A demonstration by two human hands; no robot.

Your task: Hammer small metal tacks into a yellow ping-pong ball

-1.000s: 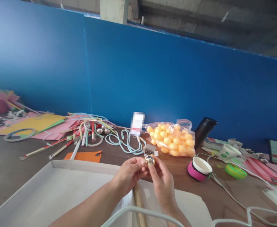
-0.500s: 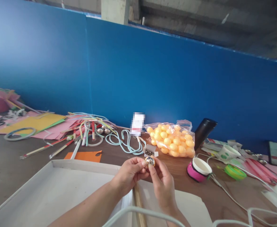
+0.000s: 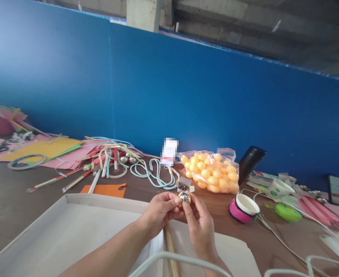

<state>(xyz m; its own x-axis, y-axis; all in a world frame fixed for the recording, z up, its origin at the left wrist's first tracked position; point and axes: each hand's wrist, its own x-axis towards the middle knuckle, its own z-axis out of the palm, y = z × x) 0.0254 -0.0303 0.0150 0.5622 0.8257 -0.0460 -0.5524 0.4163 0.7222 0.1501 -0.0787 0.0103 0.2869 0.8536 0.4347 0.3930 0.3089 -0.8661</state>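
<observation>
Fingers [image 3: 189, 215] around a shiny ball [image 3: 185, 197]

The one camera sat on the person's head, looking forward and down over the left hand [image 3: 159, 215] and right hand [image 3: 200, 225], near and low in view. Beyond them it faced across the table [image 3: 10, 206] to the farther blue wall [image 3: 187, 88], with the ceiling [image 3: 239, 23] above.

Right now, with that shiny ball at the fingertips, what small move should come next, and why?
Perhaps a slight turn of the left hand at the ball's edge, while the right hand steadies it. The right thumb and fingers grip the shiny ball, and the left fingers are at its left side. Whether they pinch some small part is unclear.
</observation>
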